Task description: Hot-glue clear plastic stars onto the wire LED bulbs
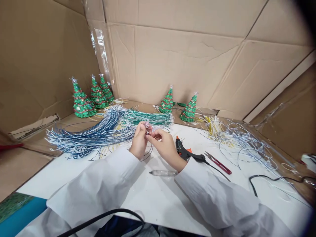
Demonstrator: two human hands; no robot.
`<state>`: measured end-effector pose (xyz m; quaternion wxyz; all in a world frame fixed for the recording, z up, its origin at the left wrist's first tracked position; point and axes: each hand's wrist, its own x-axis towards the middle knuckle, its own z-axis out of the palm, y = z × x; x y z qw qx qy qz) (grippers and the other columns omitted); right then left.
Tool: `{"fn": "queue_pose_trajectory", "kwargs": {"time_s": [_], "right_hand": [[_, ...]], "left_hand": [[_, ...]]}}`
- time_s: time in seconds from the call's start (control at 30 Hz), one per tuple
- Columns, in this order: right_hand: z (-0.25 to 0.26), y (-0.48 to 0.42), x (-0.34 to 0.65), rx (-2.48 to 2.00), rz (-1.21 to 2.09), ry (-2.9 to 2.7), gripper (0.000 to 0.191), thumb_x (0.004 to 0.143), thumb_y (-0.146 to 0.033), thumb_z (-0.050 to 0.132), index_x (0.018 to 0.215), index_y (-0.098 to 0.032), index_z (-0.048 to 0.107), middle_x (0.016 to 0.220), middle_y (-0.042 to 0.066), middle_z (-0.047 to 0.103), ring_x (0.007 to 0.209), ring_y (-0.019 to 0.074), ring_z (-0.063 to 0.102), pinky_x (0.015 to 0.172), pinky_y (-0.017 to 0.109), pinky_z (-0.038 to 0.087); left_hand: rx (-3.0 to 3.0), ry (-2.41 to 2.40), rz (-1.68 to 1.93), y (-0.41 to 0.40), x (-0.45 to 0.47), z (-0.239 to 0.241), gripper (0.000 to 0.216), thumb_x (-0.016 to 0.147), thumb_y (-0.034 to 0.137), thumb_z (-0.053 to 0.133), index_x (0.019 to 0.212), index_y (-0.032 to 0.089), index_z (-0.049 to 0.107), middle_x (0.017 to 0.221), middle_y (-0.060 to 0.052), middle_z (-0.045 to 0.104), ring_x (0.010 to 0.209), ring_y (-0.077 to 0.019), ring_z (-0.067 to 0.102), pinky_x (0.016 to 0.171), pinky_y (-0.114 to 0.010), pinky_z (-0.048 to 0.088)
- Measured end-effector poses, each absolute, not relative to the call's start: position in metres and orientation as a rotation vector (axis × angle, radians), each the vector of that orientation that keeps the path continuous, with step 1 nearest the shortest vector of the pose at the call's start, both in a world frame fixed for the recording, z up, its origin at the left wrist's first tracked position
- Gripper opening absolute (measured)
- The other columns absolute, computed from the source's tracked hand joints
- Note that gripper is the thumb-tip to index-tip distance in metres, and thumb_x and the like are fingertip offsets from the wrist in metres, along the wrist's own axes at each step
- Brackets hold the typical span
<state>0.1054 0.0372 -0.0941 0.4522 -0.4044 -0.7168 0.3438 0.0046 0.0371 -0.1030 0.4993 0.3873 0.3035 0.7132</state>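
My left hand (139,140) and my right hand (165,147) meet above the white sheet (158,194), both in white sleeves. Their fingertips pinch a tiny silvery star-like piece (148,127) with thin wire trailing from it. A dark wire loops down under my left hand. A clear glue stick (163,172) lies just below my right wrist. A black and orange glue gun (186,153) lies right of my right hand.
Blue and white wire bundle (91,135) and green wire bundle (148,117) lie behind the hands. Small green trees stand at the left (81,100) and the middle (189,110). Red snips (218,163), loose silver wires (247,144), cardboard walls (185,59) surround.
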Motion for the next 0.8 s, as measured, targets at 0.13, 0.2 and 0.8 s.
{"fn": "queue_pose_trajectory", "kwargs": {"time_s": [0.13,0.2,0.8], "right_hand": [[-0.097,0.036,0.102,-1.122,0.617,-1.839,0.014,0.074,-0.031,0.063,0.071,-0.017,0.061,0.074,0.001,0.064,0.059,0.0123,0.054,0.059,0.025,0.040],[-0.098,0.037,0.103,-1.158,0.469,-1.884,0.014,0.075,-0.031,0.063,0.073,-0.017,0.063,0.076,0.002,0.064,0.057,0.0116,0.052,0.058,0.026,0.038],[-0.097,0.036,0.120,-0.699,1.128,-1.362,0.013,0.076,-0.031,0.059,0.072,-0.020,0.053,0.075,0.002,0.063,0.077,0.0164,0.059,0.068,0.028,0.046]], "left_hand": [[1.019,0.700,1.691,0.035,0.003,-0.102,0.027,0.083,0.048,0.050,0.081,0.022,0.049,0.078,0.001,0.047,0.063,-0.0115,0.043,0.063,-0.022,0.042],[1.046,0.667,1.642,0.035,0.002,-0.102,0.026,0.082,0.048,0.052,0.082,0.022,0.051,0.075,0.001,0.045,0.063,-0.0116,0.043,0.062,-0.021,0.041],[0.923,0.553,1.624,0.037,-0.006,-0.093,0.022,0.083,0.038,0.055,0.076,0.019,0.048,0.066,0.004,0.034,0.050,-0.0074,0.030,0.049,-0.017,0.033]]}}
